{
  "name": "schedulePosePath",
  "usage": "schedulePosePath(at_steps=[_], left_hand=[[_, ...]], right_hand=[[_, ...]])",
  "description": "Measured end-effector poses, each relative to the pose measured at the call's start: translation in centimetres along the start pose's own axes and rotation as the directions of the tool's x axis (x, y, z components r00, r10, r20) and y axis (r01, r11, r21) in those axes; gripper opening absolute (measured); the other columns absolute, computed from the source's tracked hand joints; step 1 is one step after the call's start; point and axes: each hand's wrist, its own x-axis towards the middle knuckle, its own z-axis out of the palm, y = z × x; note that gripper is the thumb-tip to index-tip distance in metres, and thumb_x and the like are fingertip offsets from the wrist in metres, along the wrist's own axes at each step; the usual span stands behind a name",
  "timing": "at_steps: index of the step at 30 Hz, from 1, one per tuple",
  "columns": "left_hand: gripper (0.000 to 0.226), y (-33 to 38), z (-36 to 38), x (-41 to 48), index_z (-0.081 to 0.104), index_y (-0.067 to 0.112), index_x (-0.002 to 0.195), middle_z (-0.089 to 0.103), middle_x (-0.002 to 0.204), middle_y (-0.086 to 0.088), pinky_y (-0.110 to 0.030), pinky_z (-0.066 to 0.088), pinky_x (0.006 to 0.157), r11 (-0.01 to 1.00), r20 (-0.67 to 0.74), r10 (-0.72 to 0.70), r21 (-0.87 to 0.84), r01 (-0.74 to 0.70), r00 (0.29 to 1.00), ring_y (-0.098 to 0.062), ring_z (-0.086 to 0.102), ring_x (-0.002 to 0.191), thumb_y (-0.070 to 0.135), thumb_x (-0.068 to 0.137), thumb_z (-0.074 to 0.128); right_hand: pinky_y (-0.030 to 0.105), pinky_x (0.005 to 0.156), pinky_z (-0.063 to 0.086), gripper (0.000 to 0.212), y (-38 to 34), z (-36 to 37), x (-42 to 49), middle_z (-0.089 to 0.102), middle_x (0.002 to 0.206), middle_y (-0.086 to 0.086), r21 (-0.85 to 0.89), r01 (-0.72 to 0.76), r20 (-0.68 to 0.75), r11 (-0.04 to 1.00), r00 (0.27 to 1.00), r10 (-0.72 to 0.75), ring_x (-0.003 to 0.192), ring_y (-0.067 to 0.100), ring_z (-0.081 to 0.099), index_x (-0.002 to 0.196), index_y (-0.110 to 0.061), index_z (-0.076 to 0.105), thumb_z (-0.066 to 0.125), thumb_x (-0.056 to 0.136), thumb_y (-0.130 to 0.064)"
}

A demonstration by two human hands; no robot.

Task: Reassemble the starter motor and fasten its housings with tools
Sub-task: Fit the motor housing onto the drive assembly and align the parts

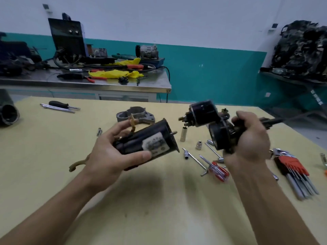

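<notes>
Starter motor (160, 138) in pieces above the bench (159, 209): left grip (113, 152) wraps the black field housing (134, 144), right grip (247, 138) clutches the solenoid assembly (205, 114) (grey nose housing (136, 115) lies behind, unjoined). No fastening done yet.

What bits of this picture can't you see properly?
Head view:
Writing on the label of the motor body: too blurred.
Middle of the black assembly: covered by the right hand.
Dark tube: cut off by the left edge.
Motor body's near end: wrapped by the left hand.
</notes>
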Motion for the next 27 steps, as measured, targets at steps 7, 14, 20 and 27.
schedulePosePath(at_steps=[7,14,20,27], left_hand=[[0.08,0.5,-1.3,-1.0,0.069,0.01,0.12,0.069,0.114,-0.016,-0.033,0.06,0.079,0.805,0.283,-0.08,-0.547,0.229,0.956,-0.027,0.07,0.099,0.03,0.049,0.1],[0.076,1.0,-2.5,-0.6,0.061,0.0,0.128,0.068,0.119,-0.021,-0.039,0.058,0.091,0.656,0.402,0.045,-0.702,0.277,0.914,-0.032,0.068,0.107,0.013,0.062,0.094],[0.105,1.0,-2.9,-0.4,0.051,-0.001,0.133,0.064,0.116,-0.026,-0.044,0.06,0.083,0.738,0.289,-0.023,-0.641,0.211,0.957,-0.037,0.069,0.099,0.016,0.043,0.102],[0.077,0.8,-3.2,-0.6,0.068,0.008,0.109,0.068,0.112,-0.021,-0.043,0.06,0.08,0.917,0.313,-0.047,-0.364,0.165,0.949,-0.038,0.069,0.099,0.02,0.042,0.103]], right_hand=[[0.026,0.046,0.048,0.015,5.7,1.3,-2.4,0.054,0.065,0.003,-0.104,-0.236,0.087,0.966,0.965,0.246,0.055,0.018,0.055,0.077,-0.013,0.057,0.068,0.087,-0.009],[0.032,0.044,0.053,0.01,8.0,2.4,-5.3,0.065,0.057,0.006,-0.196,-0.396,0.114,0.897,0.899,0.423,0.049,0.019,0.065,0.082,-0.008,0.062,0.069,0.088,-0.004],[0.044,0.074,0.051,0.006,6.2,1.4,-4.5,0.059,0.08,0.014,-0.536,-0.389,0.143,0.749,0.833,0.535,0.077,0.029,0.057,0.09,-0.007,0.064,0.069,0.089,-0.012],[0.026,0.052,0.045,0.054,-2.2,-0.6,-5.5,0.069,0.059,-0.004,-0.93,0.35,0.365,0.108,0.858,0.361,0.046,0.008,0.06,0.071,-0.012,0.068,0.055,0.09,-0.061]])
